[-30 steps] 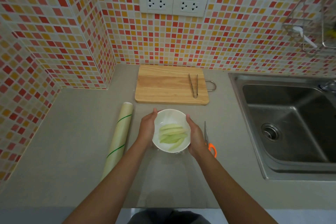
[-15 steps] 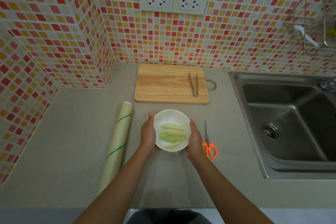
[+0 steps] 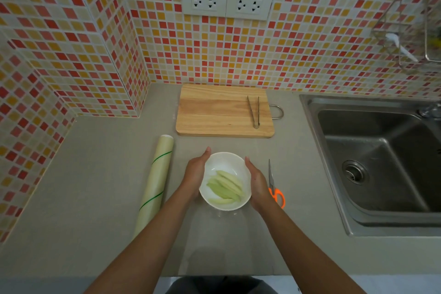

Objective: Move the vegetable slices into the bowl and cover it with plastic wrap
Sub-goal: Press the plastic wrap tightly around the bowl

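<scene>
Both hands have slid a little along the bowl's sides since a moment ago, and the slices inside now lie more on a slant. At left of centre the plastic wrap roll point(image 3: 155, 185) lies lengthwise on the grey counter point(image 3: 95, 174), apart from the left hand point(image 3: 196, 173). That hand presses flat against the left wall of the white bowl point(image 3: 224, 160), fingers straight. The pale green vegetable slices point(image 3: 225, 187) sit in the bowl at mid-frame. The right hand point(image 3: 256, 180) cups the bowl's right wall the same way, fingers extended, so the bowl is held between the two palms. Just right of that hand lie orange-handled scissors point(image 3: 274, 186). Above, a wooden cutting board point(image 3: 214, 112) carries metal tongs point(image 3: 254, 111). The steel sink point(image 3: 381, 162) fills the right side.
</scene>
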Tool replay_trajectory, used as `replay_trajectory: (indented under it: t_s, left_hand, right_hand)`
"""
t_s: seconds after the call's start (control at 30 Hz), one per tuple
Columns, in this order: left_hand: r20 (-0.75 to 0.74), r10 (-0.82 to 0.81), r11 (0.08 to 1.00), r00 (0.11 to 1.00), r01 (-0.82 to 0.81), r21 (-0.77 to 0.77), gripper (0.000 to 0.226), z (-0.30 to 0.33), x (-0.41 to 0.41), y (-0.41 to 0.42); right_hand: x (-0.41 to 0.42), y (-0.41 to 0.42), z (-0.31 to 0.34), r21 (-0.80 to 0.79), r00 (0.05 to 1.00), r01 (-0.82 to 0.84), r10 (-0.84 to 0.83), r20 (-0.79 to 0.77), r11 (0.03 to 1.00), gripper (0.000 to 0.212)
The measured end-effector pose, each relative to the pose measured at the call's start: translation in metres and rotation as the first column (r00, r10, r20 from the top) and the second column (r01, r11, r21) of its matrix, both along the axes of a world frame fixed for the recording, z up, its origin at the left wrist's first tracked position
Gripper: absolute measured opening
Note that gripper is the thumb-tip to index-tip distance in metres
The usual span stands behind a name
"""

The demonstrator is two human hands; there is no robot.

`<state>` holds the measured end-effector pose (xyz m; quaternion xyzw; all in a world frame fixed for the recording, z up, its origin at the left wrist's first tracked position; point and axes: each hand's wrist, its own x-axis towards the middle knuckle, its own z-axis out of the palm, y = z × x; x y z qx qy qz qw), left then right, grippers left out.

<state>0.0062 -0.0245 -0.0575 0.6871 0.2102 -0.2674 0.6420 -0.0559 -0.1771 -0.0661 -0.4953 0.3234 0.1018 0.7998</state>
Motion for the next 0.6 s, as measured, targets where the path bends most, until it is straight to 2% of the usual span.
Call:
replay_trajectory:
  t_s: [0.2, 0.33, 0.4, 0.5, 0.6]
  left_hand:
    - [-0.009, -0.059, 0.998, 0.998, 0.059, 0.002, 0.066, 0.001, 0.004, 0.002]
    - [-0.012, -0.108, 0.994, 0.994, 0.108, -0.005, 0.063, 0.004, 0.006, 0.002]
    - [-0.025, -0.120, 0.991, 0.992, 0.118, -0.063, 0.060, 0.008, 0.007, 0.002]
    - [-0.012, -0.083, 0.981, 0.997, 0.079, -0.179, 0.072, 0.013, 0.008, 0.004]
    - [0.067, 0.099, 0.971, 0.993, -0.081, -0.226, 0.074, 0.014, 0.002, 0.005]
  right_hand:
    - [0.000, -0.005, 0.002, -0.017, 0.993, -0.109, 0.109, 0.044, 0.994, 0.048]
    - [0.001, -0.009, 0.002, -0.040, 0.977, -0.205, 0.207, 0.060, 0.978, 0.052]
    - [0.001, -0.008, 0.003, -0.070, 0.984, -0.165, 0.169, 0.056, 0.984, 0.050]
    - [0.002, -0.007, 0.005, -0.084, 0.993, -0.089, 0.095, 0.064, 0.992, 0.049]
    - [0.003, -0.008, 0.005, -0.112, 0.998, 0.037, -0.032, 0.046, 0.993, 0.043]
